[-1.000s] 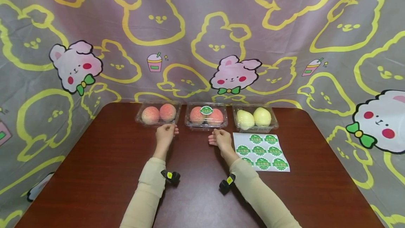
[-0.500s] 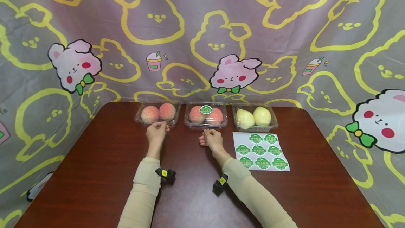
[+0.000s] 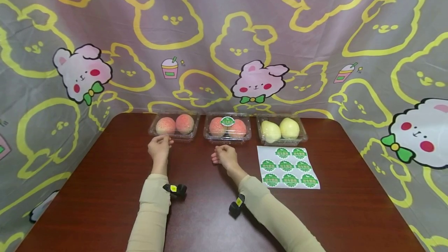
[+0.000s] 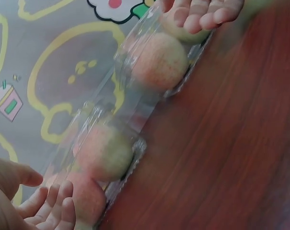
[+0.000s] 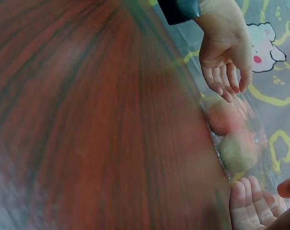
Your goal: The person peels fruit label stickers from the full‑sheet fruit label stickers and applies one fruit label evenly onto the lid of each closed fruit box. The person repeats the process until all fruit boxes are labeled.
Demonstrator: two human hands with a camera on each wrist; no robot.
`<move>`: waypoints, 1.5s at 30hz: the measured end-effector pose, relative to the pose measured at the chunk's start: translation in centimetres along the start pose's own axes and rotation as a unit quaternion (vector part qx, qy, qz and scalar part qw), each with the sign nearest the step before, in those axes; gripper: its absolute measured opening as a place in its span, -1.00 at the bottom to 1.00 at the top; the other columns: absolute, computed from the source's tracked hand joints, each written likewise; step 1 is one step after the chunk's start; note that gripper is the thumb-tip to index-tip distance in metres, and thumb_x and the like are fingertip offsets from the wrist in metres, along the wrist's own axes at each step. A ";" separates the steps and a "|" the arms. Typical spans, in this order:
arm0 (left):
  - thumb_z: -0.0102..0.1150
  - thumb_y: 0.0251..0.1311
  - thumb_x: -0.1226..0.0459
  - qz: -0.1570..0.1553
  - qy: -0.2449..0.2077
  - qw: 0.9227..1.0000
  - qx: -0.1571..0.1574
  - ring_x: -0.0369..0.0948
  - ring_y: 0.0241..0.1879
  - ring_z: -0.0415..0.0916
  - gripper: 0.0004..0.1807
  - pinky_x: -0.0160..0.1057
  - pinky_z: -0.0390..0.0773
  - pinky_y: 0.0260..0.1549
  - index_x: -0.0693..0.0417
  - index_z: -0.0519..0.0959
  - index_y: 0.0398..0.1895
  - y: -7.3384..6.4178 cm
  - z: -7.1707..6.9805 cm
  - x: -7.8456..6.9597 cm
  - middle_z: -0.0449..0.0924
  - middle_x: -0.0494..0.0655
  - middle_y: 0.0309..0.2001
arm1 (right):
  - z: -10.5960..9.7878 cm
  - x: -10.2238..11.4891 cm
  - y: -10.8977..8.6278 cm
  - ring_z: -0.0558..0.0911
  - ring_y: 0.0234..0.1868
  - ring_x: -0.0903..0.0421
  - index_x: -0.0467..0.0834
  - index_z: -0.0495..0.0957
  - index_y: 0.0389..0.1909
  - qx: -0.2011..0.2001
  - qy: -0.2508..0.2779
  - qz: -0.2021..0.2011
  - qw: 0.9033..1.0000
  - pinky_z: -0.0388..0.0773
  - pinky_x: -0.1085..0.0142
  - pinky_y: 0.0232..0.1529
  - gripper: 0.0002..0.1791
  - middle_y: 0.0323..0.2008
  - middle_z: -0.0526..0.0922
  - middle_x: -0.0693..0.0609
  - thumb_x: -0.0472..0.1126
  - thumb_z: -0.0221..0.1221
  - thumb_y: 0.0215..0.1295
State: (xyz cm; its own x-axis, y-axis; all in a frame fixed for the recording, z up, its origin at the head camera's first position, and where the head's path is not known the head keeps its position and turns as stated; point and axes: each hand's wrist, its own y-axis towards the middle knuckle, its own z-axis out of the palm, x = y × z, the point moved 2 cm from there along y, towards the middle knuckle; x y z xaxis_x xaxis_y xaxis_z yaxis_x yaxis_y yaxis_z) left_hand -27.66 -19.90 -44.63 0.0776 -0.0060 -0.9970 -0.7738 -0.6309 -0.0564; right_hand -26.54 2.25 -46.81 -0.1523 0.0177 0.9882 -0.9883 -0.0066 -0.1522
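Note:
My left hand (image 3: 160, 149) hovers in front of the left clear plastic box (image 3: 190, 137), which holds two pink peaches (image 3: 184, 123). In the left wrist view, the left hand (image 4: 35, 206) has loosely bent fingers with nothing between them. My right hand (image 3: 225, 156) is just in front of the middle clear box (image 3: 210, 137), also holding two peaches (image 3: 238, 128); a round green-and-white sticker (image 3: 228, 121) is on its lid. The right wrist view has the right hand (image 5: 260, 206) with relaxed fingers and nothing held.
A third clear box (image 3: 301, 137) with two pale yellow pears (image 3: 289, 128) stands on the right. Before it lies a white sheet (image 3: 264, 151) bearing several green round stickers (image 3: 286, 165). The brown table (image 3: 98, 189) ends at a patterned cloth (image 3: 203, 30) behind the boxes.
Both hands have shifted left, the left from between the boxes to before the left box. The right has uncovered a sticker on the sheet. The boxes stay put.

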 end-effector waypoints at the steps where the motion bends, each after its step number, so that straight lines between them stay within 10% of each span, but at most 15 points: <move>1: 0.08 0.28 0.35 -0.005 -0.006 1.000 -0.004 -0.57 -0.68 0.48 -0.76 -0.53 0.56 -0.57 0.39 0.51 -0.10 0.2 -0.1 0.0 0.57 -0.24 -0.56 | 0.1 0.0 -0.1 0.54 -0.71 0.31 -0.56 0.48 -0.18 0.004 -0.001 0.001 1.000 0.60 0.43 -0.59 -0.70 -0.61 0.67 -0.09 -0.32 -0.02 0.39; 10: 0.03 0.22 0.43 -0.025 -0.074 0.996 -0.041 -0.55 -0.76 0.47 -0.89 -0.57 0.51 -0.67 0.16 0.35 -0.23 2.0 -0.6 0.1 0.43 -0.38 -0.68 | 0.8 -0.3 -0.4 0.54 -0.67 0.27 -0.61 0.46 -0.14 0.044 -0.011 0.008 0.999 0.68 0.29 -0.49 -0.69 -0.42 0.67 -0.42 -0.36 -0.04 0.39; 16: 0.04 0.25 0.39 -0.052 -0.071 0.995 -0.041 -0.54 -0.75 0.48 -0.81 -0.57 0.51 -0.65 0.04 0.25 -0.21 2.3 -0.8 0.2 0.40 -0.33 -0.62 | 1.1 -0.6 -0.4 0.54 -0.67 0.28 -0.55 0.48 -0.12 0.049 -0.008 0.016 0.999 0.65 0.37 -0.51 -0.70 -0.54 0.67 -0.15 -0.36 -0.06 0.37; 45: -0.02 0.32 0.39 -0.071 -0.114 0.991 -0.008 -0.47 -0.72 0.52 -0.56 -0.52 0.57 -0.54 0.18 0.00 0.10 2.8 -0.6 0.0 0.47 -0.33 -0.71 | 2.0 0.2 -1.4 0.55 -0.65 0.26 -0.56 0.49 -0.16 0.066 -0.027 0.013 0.997 0.69 0.29 -0.44 -0.72 -0.28 0.65 -0.53 -0.40 -0.07 0.33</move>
State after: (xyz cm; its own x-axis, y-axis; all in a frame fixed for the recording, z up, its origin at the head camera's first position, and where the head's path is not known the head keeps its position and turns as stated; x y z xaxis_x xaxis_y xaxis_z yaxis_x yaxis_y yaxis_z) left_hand -29.46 -22.17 -44.76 0.0387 0.2575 -0.9655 -0.7551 -0.6253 -0.1970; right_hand -25.18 0.22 -46.33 -0.1745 -0.0376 0.9839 -0.9743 -0.1380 -0.1781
